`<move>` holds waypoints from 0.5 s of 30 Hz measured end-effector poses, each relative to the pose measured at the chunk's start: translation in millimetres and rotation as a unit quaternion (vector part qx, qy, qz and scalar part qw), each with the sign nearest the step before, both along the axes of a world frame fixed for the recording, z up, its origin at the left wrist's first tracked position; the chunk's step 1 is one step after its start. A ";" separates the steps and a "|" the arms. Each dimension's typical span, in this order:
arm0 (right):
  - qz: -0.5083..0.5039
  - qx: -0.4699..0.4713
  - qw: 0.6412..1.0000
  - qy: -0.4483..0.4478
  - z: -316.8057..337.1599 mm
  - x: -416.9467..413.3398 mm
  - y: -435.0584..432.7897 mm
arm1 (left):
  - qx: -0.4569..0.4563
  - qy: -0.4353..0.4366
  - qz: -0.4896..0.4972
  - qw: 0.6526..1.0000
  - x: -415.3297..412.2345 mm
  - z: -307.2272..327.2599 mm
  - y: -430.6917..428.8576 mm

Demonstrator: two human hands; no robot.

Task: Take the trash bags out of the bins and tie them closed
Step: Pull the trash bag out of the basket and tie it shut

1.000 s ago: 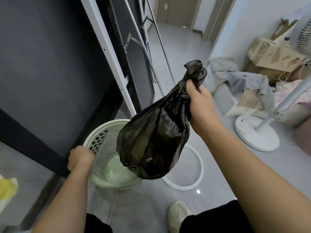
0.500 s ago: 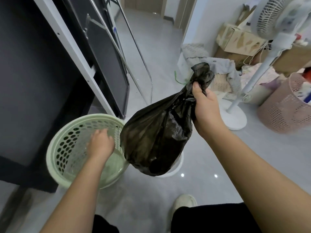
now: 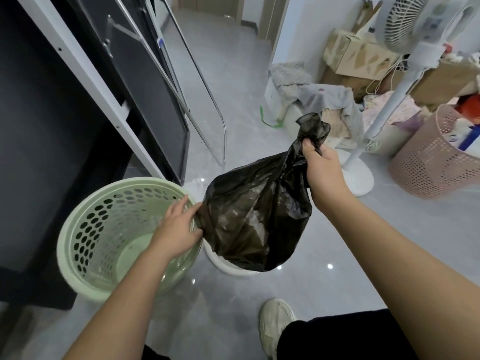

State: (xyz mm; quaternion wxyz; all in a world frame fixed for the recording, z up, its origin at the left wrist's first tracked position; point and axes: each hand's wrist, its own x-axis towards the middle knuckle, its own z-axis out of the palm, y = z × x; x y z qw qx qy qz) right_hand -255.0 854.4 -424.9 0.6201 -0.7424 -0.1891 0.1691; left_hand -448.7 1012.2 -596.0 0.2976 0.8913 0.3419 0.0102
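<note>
The right hand (image 3: 323,172) grips the gathered neck of a black trash bag (image 3: 254,216), held above the floor. The left hand (image 3: 179,229) touches the bag's side over the green bin (image 3: 85,229), which looks empty.

There are two hands, the left hand (image 3: 179,229) and the right hand (image 3: 322,170), one black trash bag (image 3: 254,219), one green bin (image 3: 85,229), one pink basket (image 3: 431,162), one white fan (image 3: 405,22) and one white shoe (image 3: 275,320).
</note>
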 end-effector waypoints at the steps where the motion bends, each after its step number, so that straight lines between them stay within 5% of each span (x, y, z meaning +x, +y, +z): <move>1: 0.001 -0.004 1.000 0.004 -2.1 1.5 -1.2 | 0.009 0.027 -0.013 1.000 -0.8 0.6 -0.4; 9: -0.003 -0.029 1.000 0.012 -7.0 11.7 -4.3 | 0.065 0.106 0.044 0.991 1.6 -7.3 -2.3; 15: 0.025 -0.043 0.999 -0.003 -12.6 8.7 -2.4 | 0.011 0.132 0.124 0.983 -13.0 -11.9 12.5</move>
